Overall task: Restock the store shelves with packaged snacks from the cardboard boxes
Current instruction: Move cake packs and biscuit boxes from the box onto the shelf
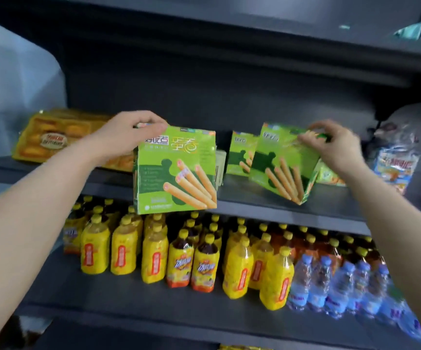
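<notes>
My left hand (pixel 131 133) grips the top edge of a green snack box (pixel 176 173) printed with biscuit sticks, holding it upright in front of the dark middle shelf (pixel 255 205). My right hand (pixel 335 145) pinches the top right corner of a second green box (pixel 284 162), which is tilted with its lower corner on the shelf. A third green box (pixel 241 154) stands on the shelf behind, between the two. No cardboard box is in view.
An orange pastry pack (pixel 53 137) lies at the shelf's left end. A blue and white snack bag (pixel 396 162) sits at the right end. The shelf below holds several yellow drink bottles (pixel 154 256) and blue-capped water bottles (pixel 343 284).
</notes>
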The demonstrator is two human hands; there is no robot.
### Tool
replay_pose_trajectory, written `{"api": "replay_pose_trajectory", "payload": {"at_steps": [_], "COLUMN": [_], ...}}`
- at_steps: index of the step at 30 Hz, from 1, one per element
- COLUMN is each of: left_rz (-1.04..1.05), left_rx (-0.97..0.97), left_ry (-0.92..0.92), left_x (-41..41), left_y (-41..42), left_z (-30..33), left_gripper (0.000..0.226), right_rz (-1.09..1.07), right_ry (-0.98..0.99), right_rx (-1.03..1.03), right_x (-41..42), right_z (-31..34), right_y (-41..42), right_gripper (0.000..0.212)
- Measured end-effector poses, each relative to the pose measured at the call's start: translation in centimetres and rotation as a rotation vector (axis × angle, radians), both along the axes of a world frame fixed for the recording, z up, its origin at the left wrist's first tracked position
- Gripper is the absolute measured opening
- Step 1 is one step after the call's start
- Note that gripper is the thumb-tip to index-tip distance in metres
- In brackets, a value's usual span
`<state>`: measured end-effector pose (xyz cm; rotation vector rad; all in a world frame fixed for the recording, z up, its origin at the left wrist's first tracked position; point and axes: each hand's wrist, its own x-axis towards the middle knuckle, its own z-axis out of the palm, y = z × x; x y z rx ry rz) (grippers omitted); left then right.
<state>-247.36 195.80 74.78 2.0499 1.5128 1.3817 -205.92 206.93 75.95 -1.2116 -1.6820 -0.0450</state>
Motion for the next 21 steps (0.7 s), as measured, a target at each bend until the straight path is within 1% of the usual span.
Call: {"api": "replay_pose_trajectory", "payload": {"at_steps": [2, 4, 6, 9, 10, 13, 14, 15, 16, 17, 18, 19, 20, 21], "left_rz": [-0.020, -0.028, -0.031, -0.039, -0.039, -0.054, -0.067, -0.082, -0.094, -0.103, -0.112, -0.120, -0.127, -0.133], "left_rx": [-0.016, -0.022, -0.025, -0.046, -0.058, -0.071, -0.075, -0.081, -0.086, -0.085, -0.079, -0.067, -0.054, -0.041], "left_ry": [-0.003, -0.023, -0.057, -0.093, -0.095, -0.067, -0.053, -0.041, -0.035, -0.033, -0.029, -0.027, -0.029, -0.037], "left_x": [1.5, 2.6, 3.4, 4.6, 5.0, 6.4, 6.9, 7.5, 8.2, 9.0, 9.8, 10.6, 11.4, 12.3], "left_y": [1.0, 1.9, 2.7, 3.8, 4.1, 5.1, 5.4, 5.7, 6.1, 6.5, 6.9, 7.3, 7.7, 8.0], "left_z": [0.2, 0.3, 0.4, 0.4, 0.4, 0.5, 0.6, 0.7, 0.9, 1.1, 1.3, 1.6, 1.8, 1.9], "left_gripper": [0.016, 0.017, 0.019, 0.021, 0.021, 0.022, 0.023, 0.023, 0.023, 0.022, 0.022, 0.021, 0.020, 0.020], "right_rz": [0.039, 0.082, 0.101, 0.086, 0.064, -0.067, -0.067, -0.024, 0.081, 0.223, 0.399, 0.564, 0.687, 0.758], "right_ry": [-0.079, -0.097, -0.097, -0.159, -0.201, -0.471, -0.511, -0.520, -0.445, -0.292, -0.130, -0.026, 0.005, -0.025], "right_rx": [-0.062, -0.107, -0.125, -0.135, -0.141, -0.131, -0.104, -0.052, -0.021, -0.078, -0.211, -0.370, -0.517, -0.599], "right_x": [-0.7, -1.3, -1.5, -1.5, -1.5, -1.6, -1.7, -2.0, -2.5, -3.0, -3.5, -3.9, -4.2, -4.1], "right_z": [-0.9, -1.6, -2.0, -2.2, -2.2, -2.4, -2.2, -1.7, -1.1, -0.3, 0.6, 1.3, 2.0, 2.3], "right_y": [3.1, 6.2, 9.6, 13.9, 15.0, 17.1, 17.1, 16.5, 15.2, 13.2, 11.0, 8.9, 7.2, 6.0], "right_gripper": [0.036, 0.035, 0.034, 0.030, 0.030, 0.038, 0.040, 0.037, 0.031, 0.026, 0.028, 0.038, 0.045, 0.045]}}
